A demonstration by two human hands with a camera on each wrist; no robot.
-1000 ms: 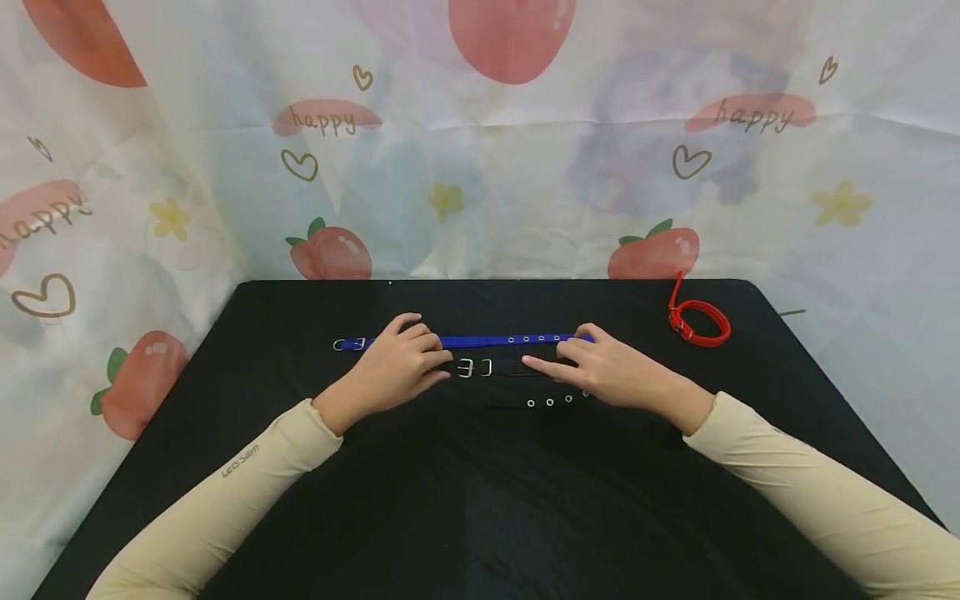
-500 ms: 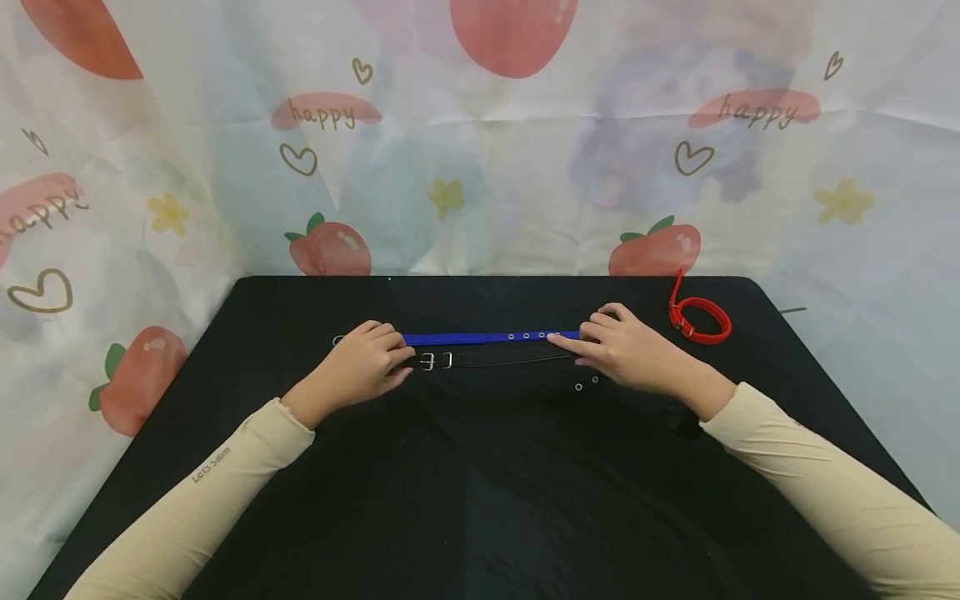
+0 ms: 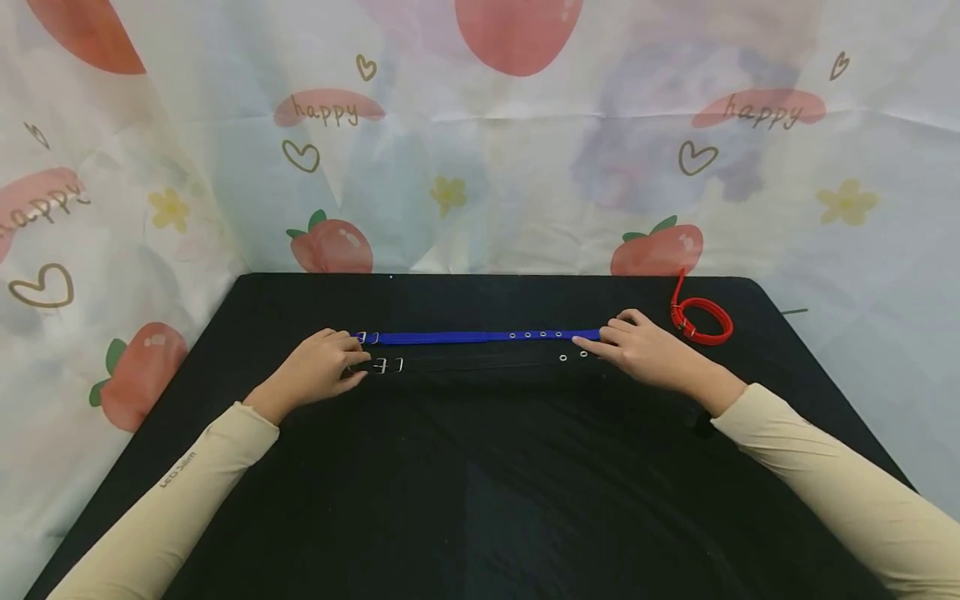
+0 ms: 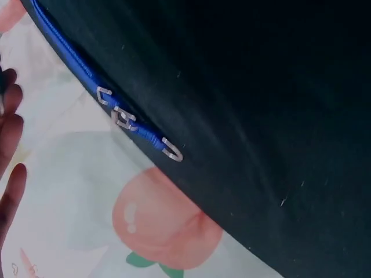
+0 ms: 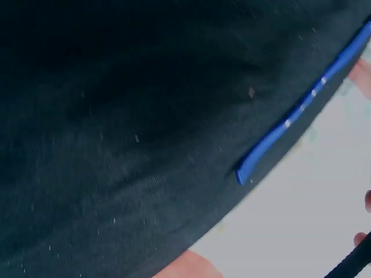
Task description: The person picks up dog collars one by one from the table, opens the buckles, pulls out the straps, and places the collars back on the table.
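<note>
A black collar (image 3: 390, 365) with silver buckle hardware and metal eyelets runs stretched nearly straight between my two hands. At its buckle end, the left hand (image 3: 318, 367) pinches it, thumb below and fingers above. My right hand (image 3: 648, 346) grips the eyelet end, its index finger pointing left along the strap; a piece of the black strap (image 5: 351, 263) shows in the right wrist view. Just beyond lies a blue collar (image 3: 450, 337), extended straight across the table, its buckle partly behind the left hand and its tip hidden by the right.
A coiled red collar (image 3: 705, 321) lies at the back right of the table, its free end standing up. The black cloth-covered table (image 3: 480, 483) ends at a printed curtain (image 3: 517, 192) behind and at the left.
My left hand has moved left with the buckle end, and the right hand slightly right. The black collar has gone from loosely bent to nearly straight. The blue and red collars stay put.
</note>
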